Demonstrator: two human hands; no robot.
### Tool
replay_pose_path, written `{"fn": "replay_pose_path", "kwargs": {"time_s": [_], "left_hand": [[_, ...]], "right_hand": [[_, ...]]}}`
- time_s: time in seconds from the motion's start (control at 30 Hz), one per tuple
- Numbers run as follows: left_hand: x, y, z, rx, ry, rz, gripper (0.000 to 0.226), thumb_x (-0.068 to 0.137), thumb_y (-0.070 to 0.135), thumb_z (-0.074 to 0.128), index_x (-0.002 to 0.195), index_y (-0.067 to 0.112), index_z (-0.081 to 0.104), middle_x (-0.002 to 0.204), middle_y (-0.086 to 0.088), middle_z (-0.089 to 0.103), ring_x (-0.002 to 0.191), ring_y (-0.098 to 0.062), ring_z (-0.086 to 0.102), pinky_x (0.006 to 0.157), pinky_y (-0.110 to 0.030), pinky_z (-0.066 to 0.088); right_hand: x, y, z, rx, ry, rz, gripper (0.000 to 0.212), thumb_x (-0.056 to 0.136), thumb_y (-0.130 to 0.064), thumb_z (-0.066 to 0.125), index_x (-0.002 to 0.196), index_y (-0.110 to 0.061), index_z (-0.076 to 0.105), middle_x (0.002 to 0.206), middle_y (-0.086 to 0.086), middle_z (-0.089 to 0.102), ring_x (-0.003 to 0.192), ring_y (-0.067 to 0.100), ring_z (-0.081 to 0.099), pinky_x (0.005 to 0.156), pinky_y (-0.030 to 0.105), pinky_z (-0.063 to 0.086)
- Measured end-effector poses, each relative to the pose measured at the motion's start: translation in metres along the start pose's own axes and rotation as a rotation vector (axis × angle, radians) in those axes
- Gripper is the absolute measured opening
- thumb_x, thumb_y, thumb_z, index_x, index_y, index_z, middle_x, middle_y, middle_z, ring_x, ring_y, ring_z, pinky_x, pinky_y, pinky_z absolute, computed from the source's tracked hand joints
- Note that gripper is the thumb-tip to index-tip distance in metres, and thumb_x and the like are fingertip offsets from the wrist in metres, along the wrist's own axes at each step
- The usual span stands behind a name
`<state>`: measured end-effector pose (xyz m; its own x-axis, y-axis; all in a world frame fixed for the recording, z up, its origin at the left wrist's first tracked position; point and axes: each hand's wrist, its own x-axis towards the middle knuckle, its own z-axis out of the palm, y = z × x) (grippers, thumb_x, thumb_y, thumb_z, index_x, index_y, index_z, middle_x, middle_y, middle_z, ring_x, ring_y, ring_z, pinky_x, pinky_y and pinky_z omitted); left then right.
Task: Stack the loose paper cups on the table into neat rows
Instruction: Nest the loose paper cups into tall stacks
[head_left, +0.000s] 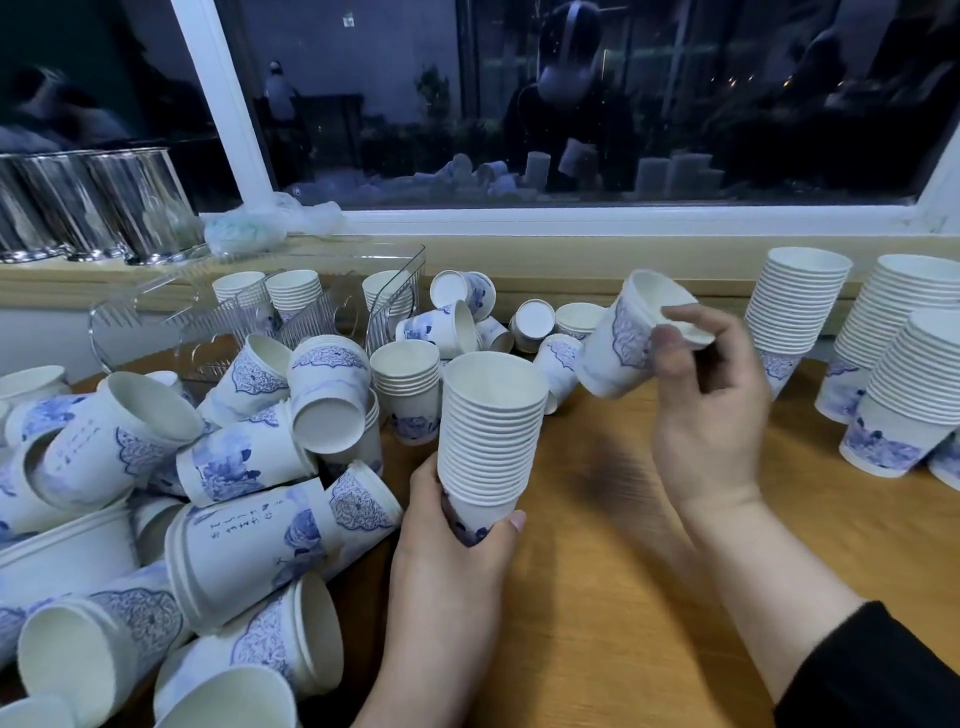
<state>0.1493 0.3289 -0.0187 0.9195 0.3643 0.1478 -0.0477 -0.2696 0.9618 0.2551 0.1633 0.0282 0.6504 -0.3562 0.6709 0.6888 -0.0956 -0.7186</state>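
My left hand (452, 540) grips the bottom of an upright stack of white paper cups with blue prints (491, 431), held above the wooden table (613, 571). To its upper right, my right hand (711, 405) pinches the rim of a small nested bunch of cups (631, 343), tilted with its mouth facing up and right. A heap of loose cups and short stacks (249, 467) lies tumbled over the table's left side. At the far right stand three tall finished stacks (797, 306), (883, 322), (919, 389).
A clear plastic rack (270, 306) holding a few cups sits behind the heap. Shiny metal cylinders (88, 202) and crumpled plastic (260, 223) rest on the window sill. More cups (524, 322) lie by the wall below a dark window.
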Motion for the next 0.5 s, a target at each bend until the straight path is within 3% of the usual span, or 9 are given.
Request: {"fn": "replay_pose_path", "kwargs": {"time_s": [0.17,0.3,0.37,0.43,0.5], "left_hand": [[0.001,0.0,0.0,-0.004,-0.033,0.006,0.057,0.079,0.009,0.08,0.121,0.039,0.056,0.105,0.029,0.068,0.098,0.009,0.063,0.076,-0.002,0.042],[0.002,-0.003,0.001,0.003,-0.023,0.015,0.058,0.078,0.008,0.081,0.12,0.04,0.056,0.105,0.026,0.069,0.097,0.006,0.065,0.078,-0.007,0.044],[0.002,-0.003,0.001,-0.004,-0.016,0.007,0.059,0.078,0.008,0.081,0.121,0.04,0.056,0.105,0.024,0.07,0.098,0.005,0.066,0.081,-0.013,0.046],[0.003,-0.003,0.001,-0.014,-0.004,0.002,0.06,0.077,0.009,0.082,0.122,0.04,0.056,0.106,0.023,0.071,0.098,0.003,0.067,0.084,-0.02,0.047],[0.003,-0.002,0.0,-0.014,-0.003,-0.005,0.058,0.078,0.01,0.082,0.118,0.044,0.055,0.105,0.026,0.07,0.097,0.006,0.066,0.083,-0.019,0.046]], "right_hand": [[0.013,-0.053,0.016,0.217,-0.086,-0.034,0.011,0.091,-0.039,0.058,0.095,-0.029,0.062,0.082,-0.018,0.061,0.079,0.004,0.053,0.074,0.029,0.042],[0.004,-0.067,0.029,0.16,-0.306,-0.057,0.014,0.09,-0.033,0.06,0.098,-0.022,0.063,0.085,-0.016,0.064,0.078,-0.001,0.057,0.071,0.017,0.044],[-0.001,-0.062,0.032,0.065,-0.458,-0.025,0.027,0.09,-0.042,0.061,0.104,-0.019,0.066,0.093,-0.015,0.066,0.085,-0.002,0.06,0.075,0.016,0.044],[-0.002,-0.051,0.031,-0.064,-0.558,-0.053,0.041,0.097,-0.055,0.048,0.116,-0.022,0.064,0.111,-0.012,0.066,0.105,0.001,0.06,0.087,0.018,0.043],[-0.002,-0.031,0.026,-0.099,-0.44,-0.008,0.046,0.101,-0.051,0.034,0.123,-0.022,0.061,0.123,-0.006,0.063,0.118,0.003,0.056,0.097,0.018,0.042]]}}
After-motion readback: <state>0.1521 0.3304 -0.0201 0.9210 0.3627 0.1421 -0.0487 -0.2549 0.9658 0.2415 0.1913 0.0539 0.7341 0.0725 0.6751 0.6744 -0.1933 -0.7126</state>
